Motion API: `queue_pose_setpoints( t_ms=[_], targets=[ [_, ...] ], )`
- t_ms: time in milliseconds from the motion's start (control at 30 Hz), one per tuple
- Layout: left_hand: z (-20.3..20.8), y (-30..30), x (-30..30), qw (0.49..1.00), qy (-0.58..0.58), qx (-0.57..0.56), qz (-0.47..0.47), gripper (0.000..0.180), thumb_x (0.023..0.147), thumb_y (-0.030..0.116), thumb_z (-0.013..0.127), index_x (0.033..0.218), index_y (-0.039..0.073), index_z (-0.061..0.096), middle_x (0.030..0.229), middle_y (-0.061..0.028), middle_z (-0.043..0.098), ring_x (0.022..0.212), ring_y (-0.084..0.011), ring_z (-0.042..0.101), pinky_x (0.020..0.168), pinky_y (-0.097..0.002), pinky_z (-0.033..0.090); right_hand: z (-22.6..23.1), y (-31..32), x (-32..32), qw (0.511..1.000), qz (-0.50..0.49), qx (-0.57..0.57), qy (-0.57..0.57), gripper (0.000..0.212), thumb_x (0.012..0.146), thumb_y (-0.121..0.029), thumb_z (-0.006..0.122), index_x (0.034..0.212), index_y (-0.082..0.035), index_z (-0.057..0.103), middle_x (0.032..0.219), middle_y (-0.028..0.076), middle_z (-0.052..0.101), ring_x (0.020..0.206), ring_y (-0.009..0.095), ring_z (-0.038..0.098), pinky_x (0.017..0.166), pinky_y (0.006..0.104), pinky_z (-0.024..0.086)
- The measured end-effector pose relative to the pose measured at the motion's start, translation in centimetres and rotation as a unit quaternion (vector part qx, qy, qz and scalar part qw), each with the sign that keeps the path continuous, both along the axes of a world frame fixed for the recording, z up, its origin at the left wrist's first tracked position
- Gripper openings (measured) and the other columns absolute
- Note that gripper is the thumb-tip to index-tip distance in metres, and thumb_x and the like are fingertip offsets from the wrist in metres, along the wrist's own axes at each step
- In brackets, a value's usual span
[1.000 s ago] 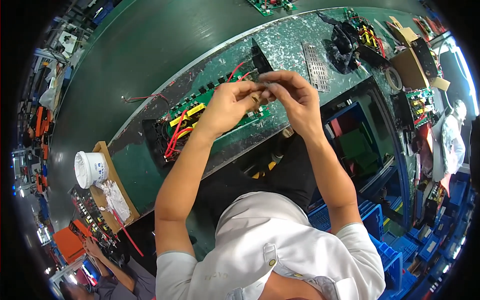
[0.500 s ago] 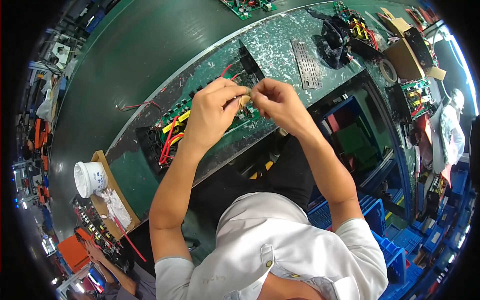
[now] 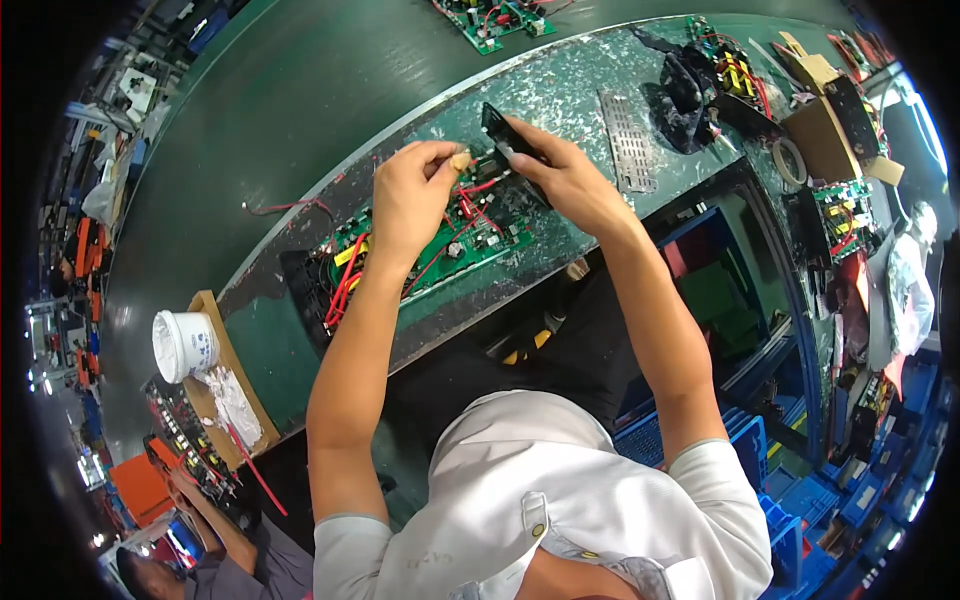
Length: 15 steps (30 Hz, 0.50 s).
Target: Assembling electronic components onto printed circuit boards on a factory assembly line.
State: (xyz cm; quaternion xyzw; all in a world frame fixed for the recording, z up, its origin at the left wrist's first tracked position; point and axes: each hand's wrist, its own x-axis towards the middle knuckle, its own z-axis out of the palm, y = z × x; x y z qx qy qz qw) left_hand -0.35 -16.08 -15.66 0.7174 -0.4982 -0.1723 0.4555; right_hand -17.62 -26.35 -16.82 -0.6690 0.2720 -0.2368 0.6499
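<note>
My right hand [image 3: 575, 185] grips a black end panel [image 3: 497, 125], which stands tilted at the right end of a long green circuit board [image 3: 460, 262]. Thumb and fingers of my left hand [image 3: 408, 205] are pinched together above the board's middle. A tan covering [image 3: 460, 161] shows at those fingertips; whatever they hold, if anything, is hidden. Red wires [image 3: 480, 187] run from the board toward the black panel. At the board's left end sits a black slotted end piece [image 3: 303, 285], with thick red and yellow wires beside it.
A perforated metal plate [image 3: 628, 142] and a black cloth [image 3: 685, 90] lie to the right. A roll of tape [image 3: 789, 161] stands by a cardboard box. At left, a white tub [image 3: 185, 345] rests by a cardboard tray [image 3: 262, 425]. Another person's hands [image 3: 185, 490] work at lower left.
My hands have come apart from their shared pinch. The right has moved onto the black panel and grips it; the left has shifted slightly left, uncovering more of the board.
</note>
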Motion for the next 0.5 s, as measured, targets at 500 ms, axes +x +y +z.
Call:
queue_pose_setpoints(
  t_ms=[500],
  targets=[
    [-0.4, -0.8, -0.2, 0.998, -0.023, -0.004, -0.065, 0.015, 0.086, 0.005, 0.067, 0.099, -0.001, 0.071, 0.084, -0.0117, 0.068, 0.071, -0.0187, 0.067, 0.064, -0.0299, 0.05, -0.6, 3.3, -1.0, 0.998, -0.026, 0.033, -0.05, 0.048, 0.099, -0.006, 0.052, 0.146, -0.002, 0.042, 0.136, 0.009, 0.055, 0.121, 0.013, 0.05, 0.105, 0.0274, 0.037]
  ],
)
